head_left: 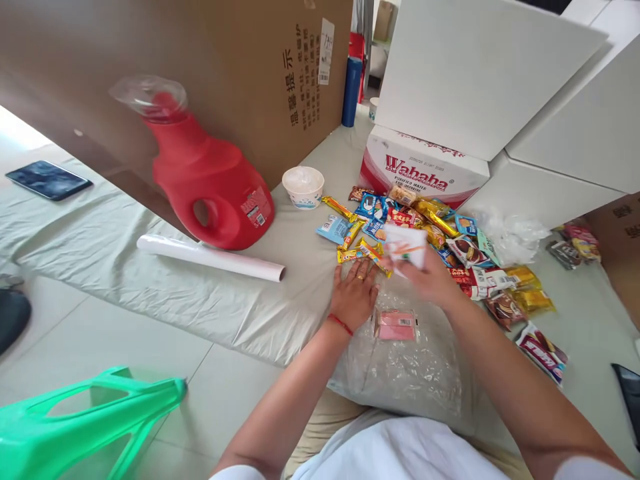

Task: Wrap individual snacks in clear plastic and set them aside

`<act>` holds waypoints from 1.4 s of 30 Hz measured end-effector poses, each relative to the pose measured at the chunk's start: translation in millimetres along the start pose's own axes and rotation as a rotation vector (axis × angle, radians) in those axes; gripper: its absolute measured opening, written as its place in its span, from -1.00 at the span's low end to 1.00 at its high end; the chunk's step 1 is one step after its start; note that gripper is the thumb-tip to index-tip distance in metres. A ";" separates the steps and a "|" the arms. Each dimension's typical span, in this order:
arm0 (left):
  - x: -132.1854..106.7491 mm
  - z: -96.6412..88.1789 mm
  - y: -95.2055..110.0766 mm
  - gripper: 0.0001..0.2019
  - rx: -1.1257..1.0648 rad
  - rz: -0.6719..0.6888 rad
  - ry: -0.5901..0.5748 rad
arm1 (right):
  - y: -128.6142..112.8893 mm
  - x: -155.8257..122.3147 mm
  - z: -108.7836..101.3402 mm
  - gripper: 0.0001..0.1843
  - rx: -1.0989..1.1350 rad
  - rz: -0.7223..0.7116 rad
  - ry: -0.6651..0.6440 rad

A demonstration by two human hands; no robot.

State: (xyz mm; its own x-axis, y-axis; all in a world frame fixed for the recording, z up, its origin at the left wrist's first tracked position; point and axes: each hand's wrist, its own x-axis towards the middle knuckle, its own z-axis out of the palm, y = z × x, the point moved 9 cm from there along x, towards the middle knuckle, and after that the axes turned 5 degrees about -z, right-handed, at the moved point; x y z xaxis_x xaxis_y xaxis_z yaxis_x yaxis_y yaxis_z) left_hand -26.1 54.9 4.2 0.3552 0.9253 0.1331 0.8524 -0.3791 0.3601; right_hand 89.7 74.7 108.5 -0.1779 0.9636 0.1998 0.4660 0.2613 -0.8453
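White with orange print, a squarish packet (406, 247) is pinched in the right hand's (429, 277) grip, above the near side of a heap of glossy, crinkled foil snack packets (400, 219). It lies forward and right of the left hand (354, 293), which rests palm down, fingers slightly spread, holding nothing visible; blur hides the packet's long axis. Slim yellow wrapped bars (350, 255) lie just beyond the left fingertips; contact I cannot tell. Between the forearms, towards the near edge of the wrinkled, cloth-covered platform (310, 283), a flat pink rectangular packet (397, 325) lies with its long axis sideways, on clear, creased plastic film (420, 373). A red-and-white cardboard box (425, 170) stands behind the heap.
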 end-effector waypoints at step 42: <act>3.9 6.4 0.6 -0.48 0.117 -0.012 -0.070 | 124.0 140.0 -48.8 -0.57 -0.735 0.329 0.007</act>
State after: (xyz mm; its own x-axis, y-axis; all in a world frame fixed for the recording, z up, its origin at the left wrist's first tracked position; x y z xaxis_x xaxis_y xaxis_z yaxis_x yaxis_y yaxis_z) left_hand -21.7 58.2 -1.0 0.3674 0.9279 0.0635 0.8942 -0.3712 0.2501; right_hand 164.9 244.8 55.8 0.0721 0.9974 0.0021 0.9451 -0.0676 -0.3198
